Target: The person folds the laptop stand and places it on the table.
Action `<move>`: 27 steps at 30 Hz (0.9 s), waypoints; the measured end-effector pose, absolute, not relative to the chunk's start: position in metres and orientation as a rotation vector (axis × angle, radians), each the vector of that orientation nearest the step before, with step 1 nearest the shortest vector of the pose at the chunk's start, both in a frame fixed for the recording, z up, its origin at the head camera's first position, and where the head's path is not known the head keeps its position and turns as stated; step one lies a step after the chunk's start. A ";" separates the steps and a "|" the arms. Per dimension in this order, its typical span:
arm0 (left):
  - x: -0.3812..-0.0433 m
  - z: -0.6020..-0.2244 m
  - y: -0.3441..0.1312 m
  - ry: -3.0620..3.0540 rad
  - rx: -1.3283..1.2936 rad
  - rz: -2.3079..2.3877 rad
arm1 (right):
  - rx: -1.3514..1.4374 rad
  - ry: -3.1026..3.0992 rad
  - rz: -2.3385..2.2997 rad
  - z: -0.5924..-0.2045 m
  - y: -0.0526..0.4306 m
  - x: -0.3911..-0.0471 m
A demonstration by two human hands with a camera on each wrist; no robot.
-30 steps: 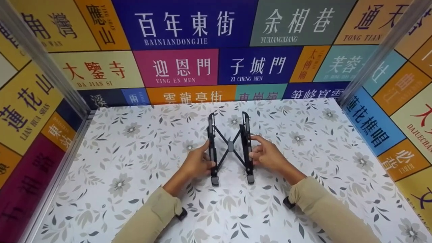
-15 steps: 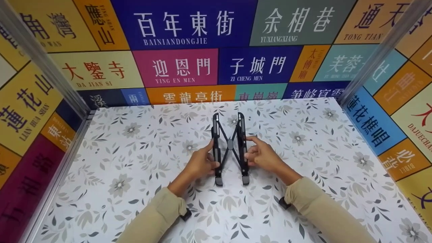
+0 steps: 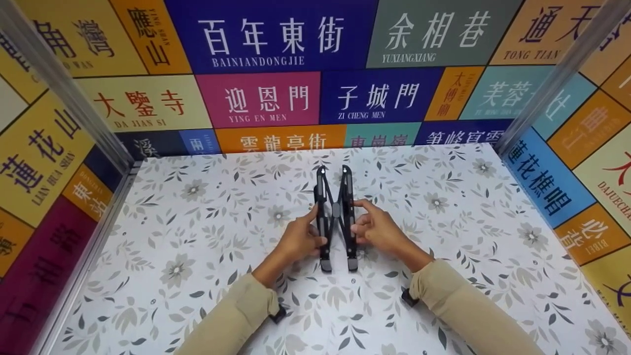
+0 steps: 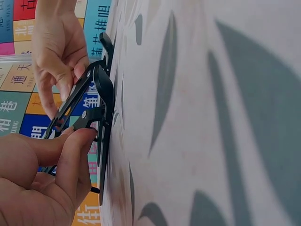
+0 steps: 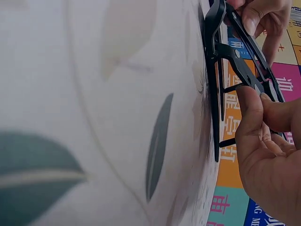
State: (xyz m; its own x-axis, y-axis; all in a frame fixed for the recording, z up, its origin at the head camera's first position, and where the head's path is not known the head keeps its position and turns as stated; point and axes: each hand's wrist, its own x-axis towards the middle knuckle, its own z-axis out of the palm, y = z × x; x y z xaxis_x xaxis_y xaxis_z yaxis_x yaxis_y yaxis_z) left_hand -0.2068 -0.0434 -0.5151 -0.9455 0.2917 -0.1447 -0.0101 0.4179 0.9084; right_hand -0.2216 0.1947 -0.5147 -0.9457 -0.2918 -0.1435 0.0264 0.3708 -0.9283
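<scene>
A black folding laptop stand (image 3: pixel 336 210) stands on the table, its two long side rails nearly parallel and close together, with crossed bars meeting at a grey pivot between them. My left hand (image 3: pixel 298 237) grips the left rail from outside, thumb and fingers pinching it around its middle and lower part. On the other side, my right hand (image 3: pixel 379 228) pinches the right rail at about the same height. Both wrist views show the stand (image 4: pixel 104 89) low against the table surface, with thumb and fingertips on its rails. The rails' near ends have grey hooked feet pointing toward me.
A white table (image 3: pixel 197 305) printed with grey leaves and flowers lies beneath. Walls covered in colored panels with lettering (image 3: pixel 266 98) close in the back and both sides, with metal posts (image 3: pixel 537 79) at the back corners.
Both hands have moved inward, bringing the two rails of the laptop stand closer together. The crossed bars have folded from a wide X to a narrow one.
</scene>
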 end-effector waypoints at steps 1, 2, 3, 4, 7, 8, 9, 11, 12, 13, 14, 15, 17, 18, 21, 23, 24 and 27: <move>-0.207 -0.515 -0.042 2.395 0.245 1.544 | -0.226 2.346 -1.606 -0.514 0.194 -0.221; -0.206 -0.516 -0.041 2.398 0.249 1.548 | -0.224 2.345 -1.605 -0.514 0.192 -0.221; -0.206 -0.516 -0.040 2.399 0.254 1.550 | -0.225 2.341 -1.606 -0.514 0.192 -0.222; -0.206 -0.516 -0.039 2.393 0.255 1.557 | -0.222 2.342 -1.606 -0.514 0.191 -0.222; -0.205 -0.517 -0.037 2.381 0.268 1.571 | -0.220 2.336 -1.611 -0.513 0.187 -0.222; -0.205 -0.517 -0.036 2.388 0.276 1.566 | -0.230 2.339 -1.608 -0.512 0.186 -0.222; -0.205 -0.517 -0.035 2.393 0.281 1.561 | -0.239 2.341 -1.608 -0.512 0.184 -0.222; -0.205 -0.518 -0.034 2.402 0.294 1.552 | -0.259 2.347 -1.606 -0.512 0.182 -0.222; -0.205 -0.518 -0.034 2.405 0.299 1.549 | -0.268 2.352 -1.603 -0.511 0.181 -0.222; -0.205 -0.519 -0.033 2.403 0.306 1.552 | -0.275 2.356 -1.602 -0.512 0.181 -0.222; -0.205 -0.519 -0.032 2.406 0.310 1.550 | -0.280 2.363 -1.599 -0.512 0.180 -0.222; -0.205 -0.519 -0.031 2.394 0.304 1.562 | -0.278 2.363 -1.599 -0.513 0.180 -0.222; -0.205 -0.520 -0.030 2.362 0.287 1.596 | -0.281 2.368 -1.591 -0.513 0.179 -0.222; -0.205 -0.520 -0.029 2.347 0.274 1.610 | -0.279 2.370 -1.586 -0.513 0.178 -0.223; -0.205 -0.520 -0.027 2.310 0.233 1.637 | -0.277 2.381 -1.565 -0.514 0.177 -0.223; -0.205 -0.520 -0.026 2.295 0.216 1.643 | -0.264 2.386 -1.558 -0.514 0.177 -0.223; -0.205 -0.520 -0.026 2.293 0.214 1.643 | -0.260 2.388 -1.557 -0.514 0.177 -0.223; -0.206 -0.520 -0.026 2.281 0.205 1.644 | -0.239 2.368 -1.565 -0.514 0.177 -0.224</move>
State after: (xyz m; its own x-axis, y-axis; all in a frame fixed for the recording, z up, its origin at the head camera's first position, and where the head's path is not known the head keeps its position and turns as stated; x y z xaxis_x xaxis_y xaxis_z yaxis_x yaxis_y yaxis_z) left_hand -0.2057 -0.0259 -0.5199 -0.9380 0.2998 -0.1740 -0.0703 0.3272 0.9424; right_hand -0.2239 0.1766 -0.5138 -0.9436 -0.2953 -0.1500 0.0222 0.3956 -0.9181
